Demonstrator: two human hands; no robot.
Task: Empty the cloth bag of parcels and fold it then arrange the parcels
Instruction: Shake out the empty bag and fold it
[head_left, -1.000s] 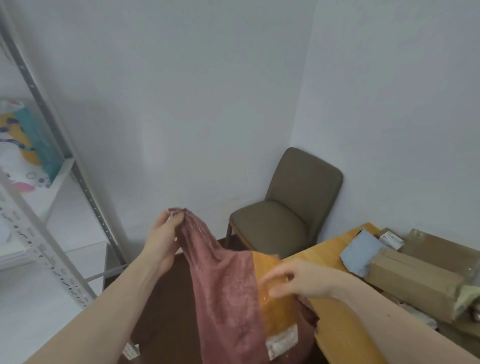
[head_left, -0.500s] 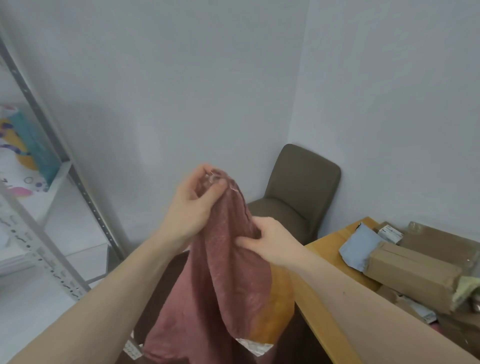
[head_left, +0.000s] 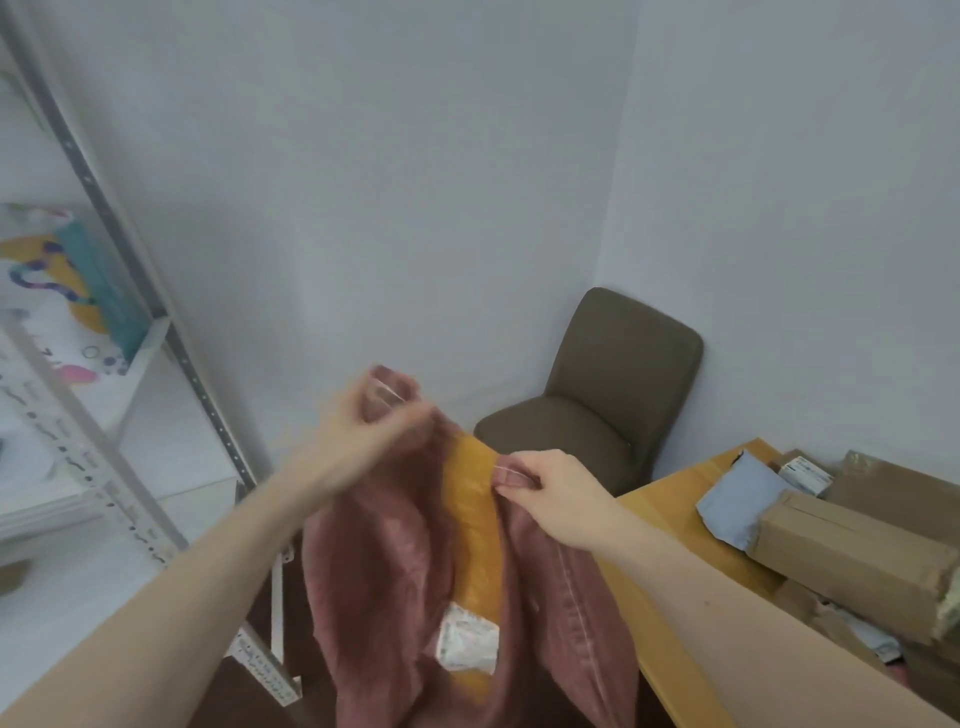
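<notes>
A dusty-pink cloth bag (head_left: 379, 582) hangs in the air in front of me, held up by both hands. My left hand (head_left: 363, 431) grips a bunched top corner of the bag, blurred by motion. My right hand (head_left: 550, 493) pinches the other side of the bag's rim. Between the two hands the bag's mouth gapes, and an orange padded parcel (head_left: 475, 525) with a white label (head_left: 467, 642) stands inside it. More parcels lie on the wooden table (head_left: 670, 514) at the right: a long brown cardboard box (head_left: 852, 556) and a grey-blue mailer (head_left: 737, 506).
An olive-brown chair (head_left: 597, 400) stands in the corner beyond the bag. A white metal shelf rack (head_left: 130, 260) runs along the left, with colourful printed items (head_left: 57, 291) on it. Flattened cardboard (head_left: 904, 488) lies at the table's far end. The floor below is dark brown.
My hands have moved apart, pulling the bag's mouth wide. The orange parcel, mostly covered half a second ago, now shows between the two sides of the bag.
</notes>
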